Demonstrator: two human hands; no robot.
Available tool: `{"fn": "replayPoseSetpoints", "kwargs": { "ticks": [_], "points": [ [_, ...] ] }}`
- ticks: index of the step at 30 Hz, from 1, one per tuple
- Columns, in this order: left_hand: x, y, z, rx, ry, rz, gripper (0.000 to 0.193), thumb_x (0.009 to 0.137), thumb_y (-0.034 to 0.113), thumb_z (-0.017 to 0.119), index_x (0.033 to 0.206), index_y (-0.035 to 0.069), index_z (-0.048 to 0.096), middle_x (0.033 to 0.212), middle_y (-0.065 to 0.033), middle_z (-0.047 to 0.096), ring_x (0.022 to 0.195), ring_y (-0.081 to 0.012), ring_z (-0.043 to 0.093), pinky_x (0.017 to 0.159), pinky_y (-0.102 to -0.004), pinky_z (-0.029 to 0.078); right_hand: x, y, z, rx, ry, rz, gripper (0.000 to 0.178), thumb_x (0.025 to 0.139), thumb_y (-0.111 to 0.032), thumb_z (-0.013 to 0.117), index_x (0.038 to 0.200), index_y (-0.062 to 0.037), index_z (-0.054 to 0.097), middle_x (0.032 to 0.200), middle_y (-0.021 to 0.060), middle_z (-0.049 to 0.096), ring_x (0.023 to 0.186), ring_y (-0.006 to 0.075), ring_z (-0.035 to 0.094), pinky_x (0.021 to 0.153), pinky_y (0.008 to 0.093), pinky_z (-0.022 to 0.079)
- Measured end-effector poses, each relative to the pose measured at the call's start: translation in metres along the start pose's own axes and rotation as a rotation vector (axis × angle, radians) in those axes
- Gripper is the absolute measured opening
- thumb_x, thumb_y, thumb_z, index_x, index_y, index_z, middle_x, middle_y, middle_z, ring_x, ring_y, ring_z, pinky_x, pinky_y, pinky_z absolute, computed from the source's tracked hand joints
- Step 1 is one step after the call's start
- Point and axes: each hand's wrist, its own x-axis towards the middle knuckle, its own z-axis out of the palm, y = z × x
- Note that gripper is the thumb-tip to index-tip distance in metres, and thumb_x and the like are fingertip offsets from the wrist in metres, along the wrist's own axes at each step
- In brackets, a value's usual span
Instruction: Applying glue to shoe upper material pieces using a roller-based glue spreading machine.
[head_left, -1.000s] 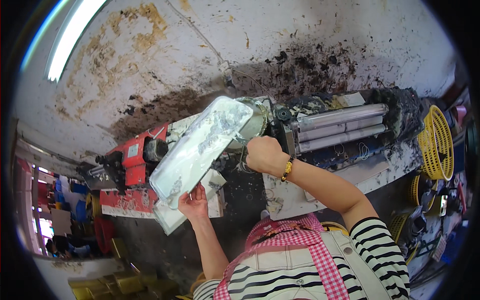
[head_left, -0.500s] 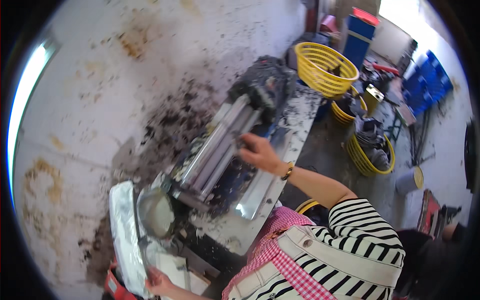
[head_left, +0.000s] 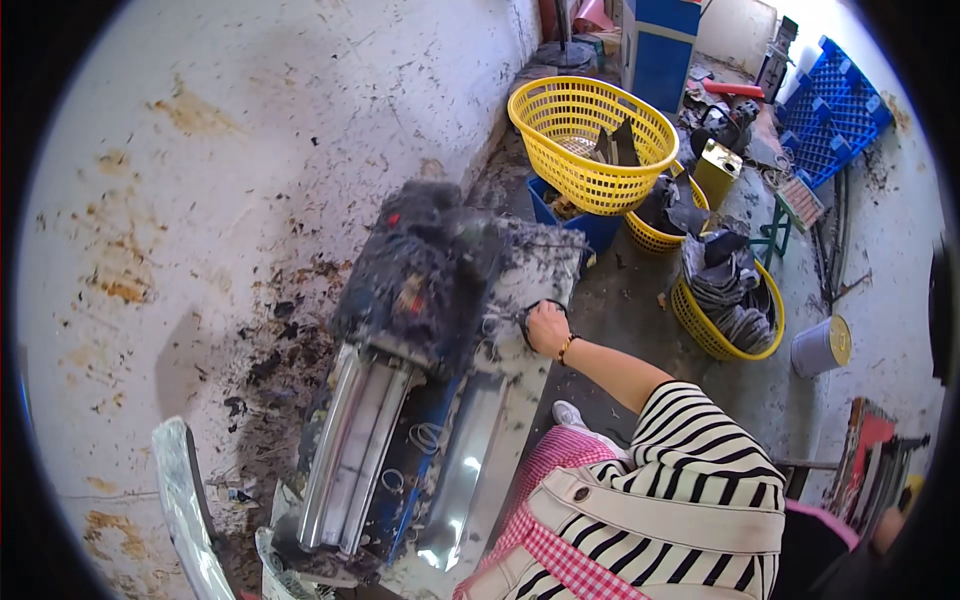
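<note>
My right hand is at the far right part of the worktable, near its edge. Its fingers are closed round a thin black piece, whose kind I cannot make out. To the left stands a roller machine with shiny metal rollers and a motor housing caked in dark dust. Pale rings lie beside the rollers. A smooth metal plate slopes along the machine's near side. My left hand is out of the picture.
A large yellow basket with dark scraps stands past the table on a blue bin. Yellow baskets of grey-black pieces sit on the floor. Further right are a lidded bucket and a blue pallet. A stained wall borders the left.
My right hand has moved from over the rollers to the table's far right part. My left hand, earlier beside the silvery wrapped thing, has left the picture. The view has shifted.
</note>
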Motion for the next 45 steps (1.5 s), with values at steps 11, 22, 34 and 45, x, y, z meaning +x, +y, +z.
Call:
{"fn": "replayPoseSetpoints", "kwargs": {
  "ticks": [11, 22, 34, 45],
  "points": [
    [-0.143, -0.272, 0.141, 0.167, -0.221, -0.53, 0.052, 0.076, 0.007, 0.054, 0.12, -0.015, 0.035, 0.123, -0.0265, 0.043, 0.117, -0.04, 0.04, 0.095, -0.0463, 0.039, 0.093, 0.101, -0.057, 0.623, -0.188, 0.0, 0.024, 0.071, -0.029, 0.06, 0.075, -0.0053, 0.062, 0.077, 0.0156, 0.062, 0.074, 0.033, 0.059, 0.064, 0.0408, 0.047],
    [-0.384, -0.502, 0.184, 0.173, -0.323, -0.906, 0.045, 0.07, 0.01, 0.05, 0.107, -0.014, 0.045, 0.101, -0.0277, 0.056, 0.096, -0.0431, 0.055, 0.081, -0.0501, 0.047, 0.261, 0.475, 0.025, 2.232, -0.127, 1.049, 0.059, 0.069, -0.059, 0.06, 0.104, -0.0142, 0.045, 0.088, 0.0101, 0.056, 0.069, 0.0267, 0.058, 0.055, 0.0328, 0.049],
    [-0.516, -0.646, 0.157, 0.54, -0.257, -0.885, 0.039, 0.074, 0.014, 0.047, 0.108, -0.004, 0.048, 0.106, -0.0193, 0.056, 0.092, -0.0334, 0.057, 0.08, -0.0437, 0.047, 0.303, 0.639, -0.109, 2.253, -0.126, 1.144, 0.025, 0.073, -0.016, 0.053, 0.09, -0.0023, 0.044, 0.086, 0.0155, 0.053, 0.069, 0.0405, 0.058, 0.055, 0.0359, 0.057],
    [-0.624, -0.921, 0.155, 1.474, -0.679, -0.578, 0.027, 0.073, 0.019, 0.058, 0.081, -0.007, 0.054, 0.068, -0.0173, 0.058, 0.045, -0.0249, 0.057, 0.036, -0.0333, 0.044, 0.259, 0.645, -0.178, 2.085, 0.329, 1.108, 0.015, 0.076, -0.013, 0.052, 0.086, -0.0039, 0.045, 0.077, 0.0088, 0.056, 0.086, 0.0325, 0.062, 0.063, 0.0311, 0.054]
  ]
}}
